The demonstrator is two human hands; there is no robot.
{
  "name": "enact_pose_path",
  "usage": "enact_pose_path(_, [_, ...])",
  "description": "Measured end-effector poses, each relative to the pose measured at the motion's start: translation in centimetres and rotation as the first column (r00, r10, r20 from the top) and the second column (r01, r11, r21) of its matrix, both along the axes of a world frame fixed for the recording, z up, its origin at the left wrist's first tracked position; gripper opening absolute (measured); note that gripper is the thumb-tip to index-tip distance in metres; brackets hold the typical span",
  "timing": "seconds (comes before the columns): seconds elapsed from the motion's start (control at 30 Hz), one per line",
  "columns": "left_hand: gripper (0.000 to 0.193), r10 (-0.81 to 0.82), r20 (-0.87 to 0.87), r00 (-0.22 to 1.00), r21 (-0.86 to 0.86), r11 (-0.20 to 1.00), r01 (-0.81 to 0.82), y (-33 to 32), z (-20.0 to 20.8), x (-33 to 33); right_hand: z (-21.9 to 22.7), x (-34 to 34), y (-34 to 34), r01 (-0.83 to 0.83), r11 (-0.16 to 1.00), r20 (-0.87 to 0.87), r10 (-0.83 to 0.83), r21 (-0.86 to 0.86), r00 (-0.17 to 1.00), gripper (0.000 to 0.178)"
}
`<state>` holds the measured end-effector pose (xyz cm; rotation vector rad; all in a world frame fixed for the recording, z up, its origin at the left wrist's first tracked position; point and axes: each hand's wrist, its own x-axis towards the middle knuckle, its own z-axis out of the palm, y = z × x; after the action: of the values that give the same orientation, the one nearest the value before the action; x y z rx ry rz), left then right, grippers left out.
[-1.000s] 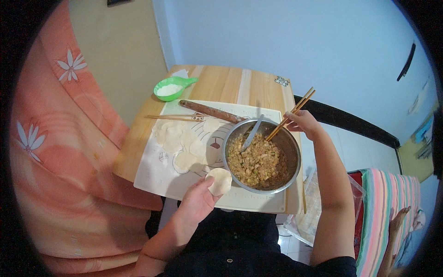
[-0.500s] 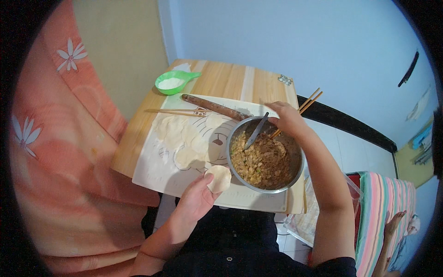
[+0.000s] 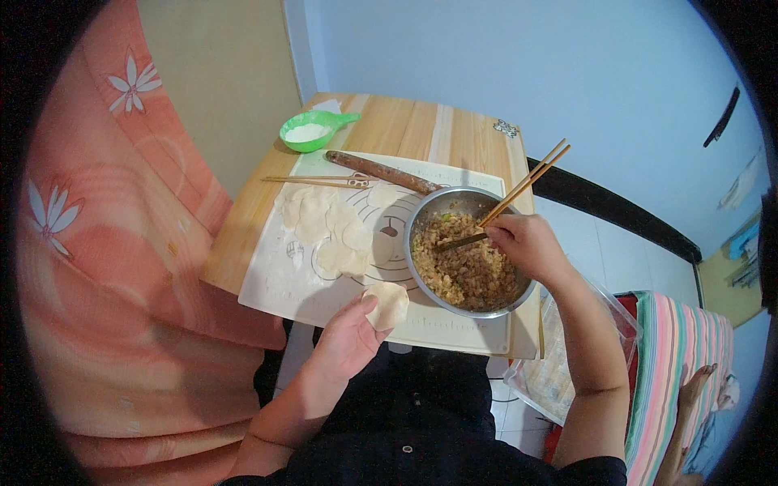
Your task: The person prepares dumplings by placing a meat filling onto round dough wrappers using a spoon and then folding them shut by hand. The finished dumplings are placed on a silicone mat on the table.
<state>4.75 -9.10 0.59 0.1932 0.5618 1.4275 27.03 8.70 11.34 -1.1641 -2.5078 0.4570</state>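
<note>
My left hand (image 3: 350, 336) holds a round dumpling wrapper (image 3: 389, 306) by its edge, thumb on top, just off the near edge of the mat. My right hand (image 3: 531, 245) is closed on a dark, slim, flat utensil (image 3: 460, 242), whose tip sits in the minced filling (image 3: 470, 275); its exact kind is unclear. The filling lies in a steel bowl (image 3: 474, 313). A pair of chopsticks (image 3: 535, 176) leans out over the bowl's far right rim, right beside my right hand. Left of the bowl, several overlapping wrappers (image 3: 320, 219) lie on the white mat (image 3: 275, 283).
Behind the bowl rests a wooden rolling pin (image 3: 381, 172), with another pair of chopsticks (image 3: 312, 181) to its left. A green scoop of flour (image 3: 306, 134) stands at the table's far left corner. Right of the table is a clear plastic box (image 3: 539, 364); another person's foot (image 3: 693, 389) shows beyond it.
My right hand has come down and taken hold of the dark utensil, which leaned in the bowl and now tilts nearly flat into the filling. The left hand still holds the wrapper.
</note>
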Motion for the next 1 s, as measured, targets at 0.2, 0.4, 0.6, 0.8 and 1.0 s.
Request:
enact_pose_path(0.2, [0.039, 0.016, -0.038, 0.999, 0.001, 1.0, -0.016, -0.4, 0.6, 0.4, -2.1, 0.7, -2.4, -0.053, 0.999, -0.138, 0.053, 0.005, 0.989, 0.016])
enact_pose_path(0.4, [0.039, 0.001, -0.052, 0.999, -0.002, 1.0, -0.001, -0.3, -0.1, 0.9, -3.7, -0.3, -2.6, -0.046, 0.997, -0.183, 0.034, -0.061, 0.982, 0.026])
enact_pose_path(0.6, [0.038, 0.024, -0.071, 0.997, -0.012, 1.0, -0.025, -0.4, 0.0, 0.5, -3.6, 0.5, -4.5, 0.04, 0.989, -0.175, -0.065, -0.142, 0.982, 0.029])
enact_pose_path(0.8, [0.037, 0.013, -0.059, 0.998, -0.02, 1.0, -0.014, -0.4, -0.4, 0.9, -4.4, 0.7, -7.0, 0.057, 0.949, -0.385, -0.18, -0.31, 0.905, 0.029])
enact_pose_path(1.0, [0.036, 0.011, -0.054, 0.998, -0.037, 0.999, -0.013, -0.6, -0.5, 0.7, -4.6, 2.2, -8.9, 0.068, 0.797, -0.508, -0.446, -0.601, 0.737, 0.031])
